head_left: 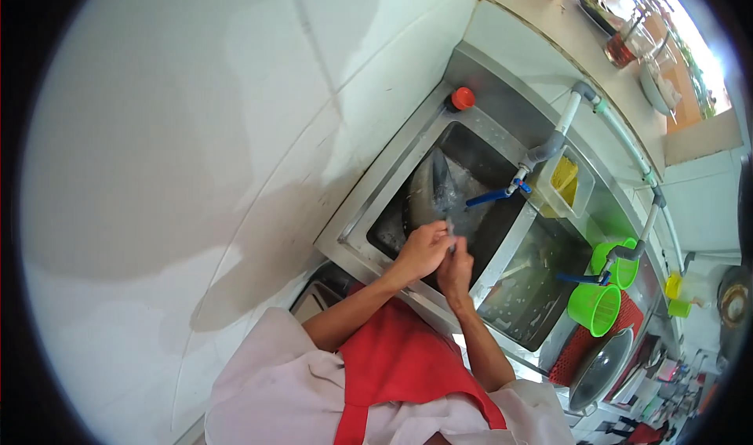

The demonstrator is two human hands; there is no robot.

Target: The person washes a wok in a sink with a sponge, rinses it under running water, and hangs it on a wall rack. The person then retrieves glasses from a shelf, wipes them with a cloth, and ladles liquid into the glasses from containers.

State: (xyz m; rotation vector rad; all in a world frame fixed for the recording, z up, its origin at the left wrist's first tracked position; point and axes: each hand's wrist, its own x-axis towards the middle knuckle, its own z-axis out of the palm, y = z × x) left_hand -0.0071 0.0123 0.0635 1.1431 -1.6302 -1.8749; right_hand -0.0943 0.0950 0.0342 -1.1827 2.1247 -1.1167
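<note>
Both my hands are close together over the near side of the left sink basin (384,237). My left hand (424,250) is closed, its fingertips pinched around a small greyish thing that I cannot make out. Beside it, my right hand (456,271) is closed too, with the fingers meeting those of the left. What lies between them is mostly hidden. Just beyond the hands, a large rounded metal vessel (421,192) sits tilted in the basin, wet and partly covered by foam. A tap with a blue spout (488,198) reaches over the basin.
The right basin (537,319) holds cloudy water with things under the surface. A clear plastic tub (579,198) with yellow contents stands behind the divider. Green baskets (594,310), a red mat (566,363) and a glass lid (602,370) are at right. A red-topped container (463,98) stands in the far corner.
</note>
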